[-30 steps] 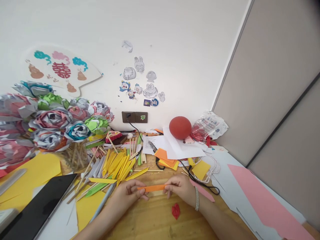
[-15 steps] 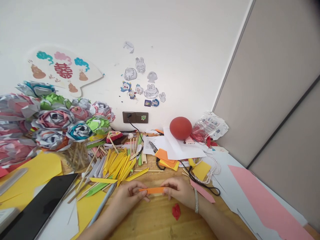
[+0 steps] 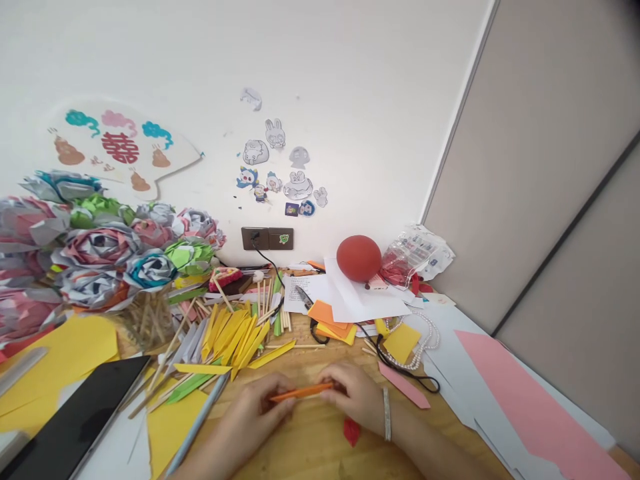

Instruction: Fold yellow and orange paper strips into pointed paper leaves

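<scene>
A narrow folded strip of orange paper (image 3: 303,391) stretches between my two hands, just above the wooden table. My left hand (image 3: 267,403) is closed on its left end, thumb along the near side. The right end is pinched between the thumb and fingers of my right hand (image 3: 350,393); a silvery bracelet circles that wrist. Close by my right hand, a small crumpled red paper piece (image 3: 351,432) lies on the tabletop, partly covered by the hand.
Folded yellow paper strips (image 3: 235,337) and sticks pile up beyond my left hand. Paper flowers (image 3: 103,247) stand at the left, behind a black tablet (image 3: 85,413). A red balloon (image 3: 359,258) rests on white paper (image 3: 367,307). Pink paper (image 3: 530,393) lies at the right.
The orange strip has tilted, its right end now higher, and shows a thinner edge. My left hand has shifted slightly left and down. The whole view has moved a little.
</scene>
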`<state>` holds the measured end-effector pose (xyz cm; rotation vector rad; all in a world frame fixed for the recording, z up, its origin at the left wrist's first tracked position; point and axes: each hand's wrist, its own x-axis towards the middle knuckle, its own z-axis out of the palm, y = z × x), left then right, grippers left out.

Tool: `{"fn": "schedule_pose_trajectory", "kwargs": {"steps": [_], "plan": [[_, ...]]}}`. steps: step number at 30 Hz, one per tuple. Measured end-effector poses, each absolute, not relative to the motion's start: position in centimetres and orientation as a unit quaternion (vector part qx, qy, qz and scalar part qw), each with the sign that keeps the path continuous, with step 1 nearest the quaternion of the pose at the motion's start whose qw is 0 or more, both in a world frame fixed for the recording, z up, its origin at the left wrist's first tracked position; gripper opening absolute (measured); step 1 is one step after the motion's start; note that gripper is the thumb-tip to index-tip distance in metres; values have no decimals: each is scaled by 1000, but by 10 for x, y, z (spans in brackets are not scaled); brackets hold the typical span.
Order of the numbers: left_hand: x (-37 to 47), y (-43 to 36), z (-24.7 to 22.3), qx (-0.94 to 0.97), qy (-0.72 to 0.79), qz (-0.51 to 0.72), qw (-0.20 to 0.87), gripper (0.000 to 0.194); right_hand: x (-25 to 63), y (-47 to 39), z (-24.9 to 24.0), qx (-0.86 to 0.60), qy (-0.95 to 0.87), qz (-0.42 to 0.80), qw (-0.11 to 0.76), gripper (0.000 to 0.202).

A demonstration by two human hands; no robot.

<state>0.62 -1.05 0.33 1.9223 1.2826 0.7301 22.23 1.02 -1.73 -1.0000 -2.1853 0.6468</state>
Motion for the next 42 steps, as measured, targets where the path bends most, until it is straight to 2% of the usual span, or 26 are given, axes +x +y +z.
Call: {"fn": "schedule_pose_trajectory", "kwargs": {"steps": [7,9,12,14,16,19,23,27,32,36,42], "plan": [[13,-22,7,781,480,255,308,25,217,6,-22,-361,-827,287,321,15],[5,-19,8,785,489,272,266,26,220,9,-20,-364,-818,306,325,19],[-18,-7,9,783,515,329,113,32,230,17,-15,-379,-817,264,345,41],[-37,4,8,771,526,357,-47,38,239,25,-12,-427,-816,174,349,42],[-50,14,5,744,558,321,-178,43,246,32,-11,-473,-817,97,315,41],[-55,23,-5,727,575,259,-271,42,251,39,-13,-512,-819,38,255,39],[-41,17,-17,784,505,224,-284,33,250,42,-19,-522,-821,5,230,42],[-23,1,-16,846,417,202,-263,41,250,44,-21,-522,-820,-29,233,39],[-11,-8,-12,865,385,225,-231,19,251,49,-25,-520,-813,-80,249,32],[-9,-7,-14,866,395,227,-208,21,252,53,-30,-505,-813,-111,268,22],[-10,-5,-15,865,386,242,-209,24,256,58,-35,-508,-807,-136,268,22]]}}
